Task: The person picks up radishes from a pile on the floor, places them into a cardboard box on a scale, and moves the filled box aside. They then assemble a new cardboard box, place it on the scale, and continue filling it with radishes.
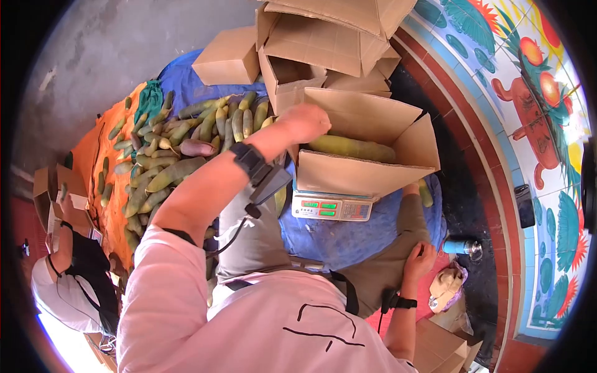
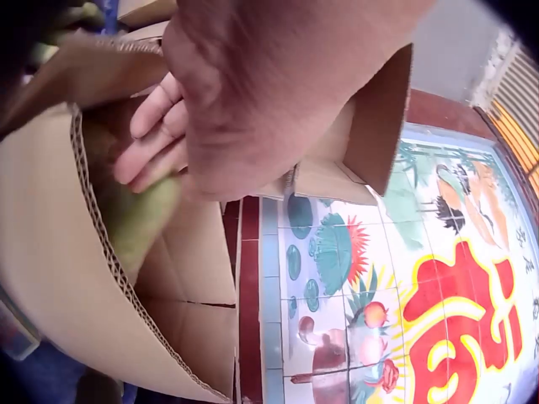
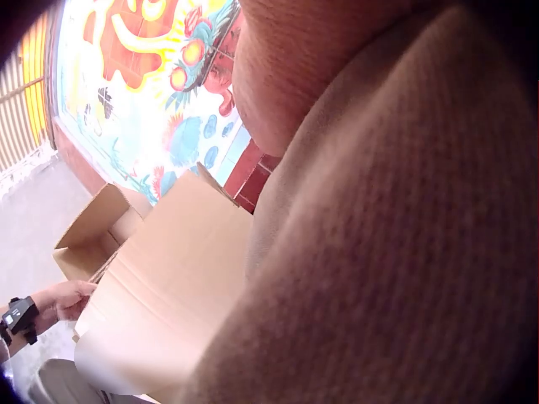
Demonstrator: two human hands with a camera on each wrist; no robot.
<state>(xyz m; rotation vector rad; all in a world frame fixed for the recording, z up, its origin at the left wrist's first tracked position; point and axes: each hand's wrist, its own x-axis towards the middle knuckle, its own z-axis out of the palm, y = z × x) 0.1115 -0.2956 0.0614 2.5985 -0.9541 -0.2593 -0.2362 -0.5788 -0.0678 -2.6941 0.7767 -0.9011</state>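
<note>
At the far left of the head view another person [image 1: 68,280] sits low beside a small open carton [image 1: 53,186]. Next comes a heap of cucumbers [image 1: 180,143] spread over an orange cloth [image 1: 93,155] and a blue cloth [image 1: 348,239].

The left hand [image 1: 305,122] reaches over the near wall of a cardboard box [image 1: 367,177] and down into it. In the left wrist view its fingers [image 2: 152,139] lie close together and fairly straight, laid flat on a long cucumber [image 2: 143,219]. The thumb is hidden, so I cannot tell whether it closes under. That cucumber [image 1: 351,148] lies lengthwise inside the box, along the bottom, with the hand at its left end.

The box stands on a scale [image 1: 331,207] with lit green digits, and the scale rests on the blue cloth. Behind it more empty cartons [image 1: 323,37] are stacked.

Further right, the right hand [image 1: 420,258] rests on the person's own knee, on the trouser leg [image 1: 379,273] — fingers loosely bent and holding nothing. The right wrist view shows mostly that cloth up close.

Just beyond the knee a blue bottle [image 1: 460,247] lies on the floor, and the painted tile wall [image 1: 528,93] closes the right side.
</note>
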